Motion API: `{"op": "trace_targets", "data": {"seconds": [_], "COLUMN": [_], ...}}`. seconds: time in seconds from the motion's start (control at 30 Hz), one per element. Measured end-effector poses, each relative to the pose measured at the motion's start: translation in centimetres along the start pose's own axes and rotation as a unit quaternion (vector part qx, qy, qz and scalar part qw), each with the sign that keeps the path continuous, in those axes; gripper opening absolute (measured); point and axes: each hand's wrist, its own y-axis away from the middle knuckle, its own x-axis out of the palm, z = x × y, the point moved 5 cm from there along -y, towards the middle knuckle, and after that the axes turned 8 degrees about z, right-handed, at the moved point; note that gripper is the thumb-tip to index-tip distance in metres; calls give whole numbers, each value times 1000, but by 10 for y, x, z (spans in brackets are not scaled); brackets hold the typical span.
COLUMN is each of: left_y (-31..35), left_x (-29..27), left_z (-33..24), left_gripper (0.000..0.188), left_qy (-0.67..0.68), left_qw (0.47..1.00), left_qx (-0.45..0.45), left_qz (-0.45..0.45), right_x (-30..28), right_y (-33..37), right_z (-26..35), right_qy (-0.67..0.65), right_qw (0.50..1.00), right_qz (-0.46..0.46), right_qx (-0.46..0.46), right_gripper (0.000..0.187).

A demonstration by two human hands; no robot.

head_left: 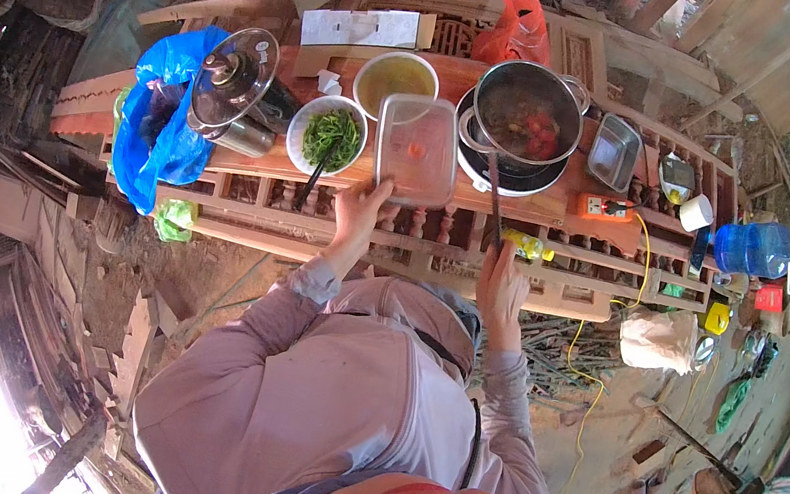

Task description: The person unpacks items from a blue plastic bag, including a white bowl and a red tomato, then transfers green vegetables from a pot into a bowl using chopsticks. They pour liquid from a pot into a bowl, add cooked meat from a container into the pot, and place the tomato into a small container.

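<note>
My left hand (359, 214) is closed on the near edge of a clear rectangular plastic container (412, 174), raised over the bench. A small reddish piece (415, 151) shows in it. In my right hand (502, 287) is a long narrow knife (495, 195), its tip pointing away from me at the near rim of a steel pot. That pot (478, 135) holds dark liquid and red chunks (540, 136) like tomato, and stands on a round black cooker (515, 182). Left of the container is a white bowl of chopped greens (328, 137) with dark chopsticks (317, 175) across its rim.
A bowl of yellowish liquid (396, 80) stands behind the container. At left are a blue plastic bag (142, 146) and a glass lid (238, 73). At right are a metal tray (614, 155) and an orange power socket (605, 209) with a yellow cord (645, 272). A red bag (515, 37) sits behind.
</note>
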Motion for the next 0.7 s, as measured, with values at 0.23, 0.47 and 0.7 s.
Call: {"op": "trace_targets", "data": {"seconds": [0.23, 0.47, 0.7], "left_y": [-31, -108, -102], "left_x": [-50, -30, -39], "left_z": [118, 140, 152], "left_gripper": [18, 43, 49], "left_qy": [4, -41, 171], "left_qw": [985, 992, 984], "left_qx": [-174, -117, -40], "left_qz": [23, -16, 26], "right_x": [53, 146, 208], "right_y": [8, -57, -108], "right_z": [-9, 1, 31], "right_qy": [-78, -96, -122], "right_qw": [990, 989, 987], "right_qz": [114, 47, 73], "right_qx": [-19, -102, 69], "right_gripper": [43, 57, 75]}}
